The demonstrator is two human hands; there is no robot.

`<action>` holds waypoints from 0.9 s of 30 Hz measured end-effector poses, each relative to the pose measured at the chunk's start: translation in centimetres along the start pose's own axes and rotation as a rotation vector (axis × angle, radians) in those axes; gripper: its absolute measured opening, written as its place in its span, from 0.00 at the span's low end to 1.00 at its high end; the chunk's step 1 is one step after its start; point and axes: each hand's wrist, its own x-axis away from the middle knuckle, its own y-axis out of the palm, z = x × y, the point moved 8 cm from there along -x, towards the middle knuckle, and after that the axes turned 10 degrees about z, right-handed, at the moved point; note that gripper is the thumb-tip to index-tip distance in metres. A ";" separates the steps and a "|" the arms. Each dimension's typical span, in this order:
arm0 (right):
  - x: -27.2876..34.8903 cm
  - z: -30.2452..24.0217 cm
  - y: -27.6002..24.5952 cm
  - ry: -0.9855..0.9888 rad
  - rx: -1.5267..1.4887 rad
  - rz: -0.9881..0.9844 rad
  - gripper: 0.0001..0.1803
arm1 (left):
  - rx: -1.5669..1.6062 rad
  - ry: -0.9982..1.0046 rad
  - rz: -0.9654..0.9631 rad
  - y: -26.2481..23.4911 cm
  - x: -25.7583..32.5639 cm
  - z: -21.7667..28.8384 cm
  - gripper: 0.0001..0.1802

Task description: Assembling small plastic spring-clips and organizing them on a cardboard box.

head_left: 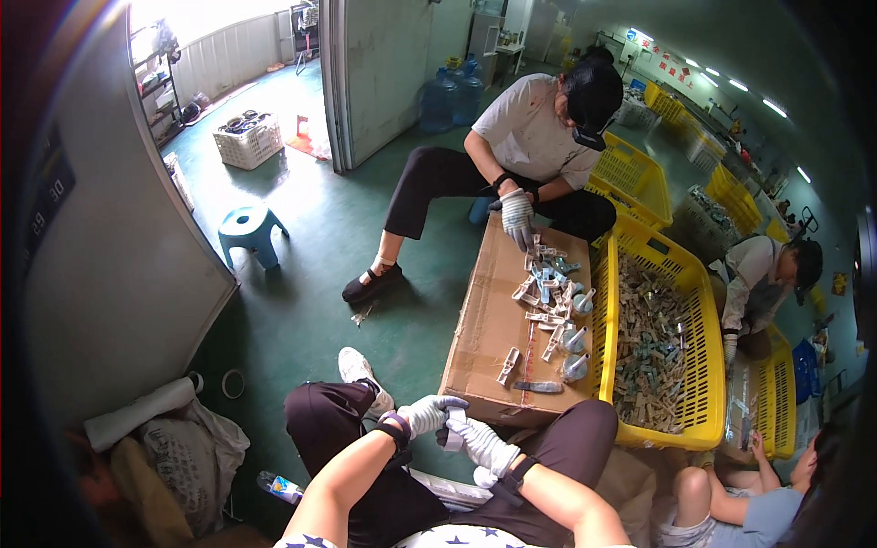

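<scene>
Over my lap, my left hand (429,416) and my right hand (486,446) meet, both in striped white gloves with grey fingertips. Their fingers close on a small pale piece (454,418); its exact kind is too small to make out. Just ahead stands a cardboard box (475,338). On it lie several off-white plastic clip-like parts (509,365), some light-blue ones (548,285), clear rounded pieces with stems (575,368) and a flat grey strip (539,387).
To the box's right, a yellow crate (713,402) holds many small parts. Across the box, a co-worker (539,119) handles parts with gloved hands. More people sit at right. A blue stool (251,226) stands at left; sacks (196,447) lean near the wall.
</scene>
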 end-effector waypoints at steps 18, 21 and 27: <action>-8.6 -18.3 -12.5 -0.318 1.285 0.526 0.30 | -0.024 0.027 0.012 0.8 -0.7 -0.7 0.21; -5.4 -17.9 -7.7 -0.456 1.331 0.319 0.27 | -0.028 0.019 0.068 -0.4 0.0 -1.6 0.21; 4.1 -23.2 -11.0 -0.586 1.142 0.326 0.22 | 0.046 -0.008 0.035 0.3 -0.5 -2.0 0.23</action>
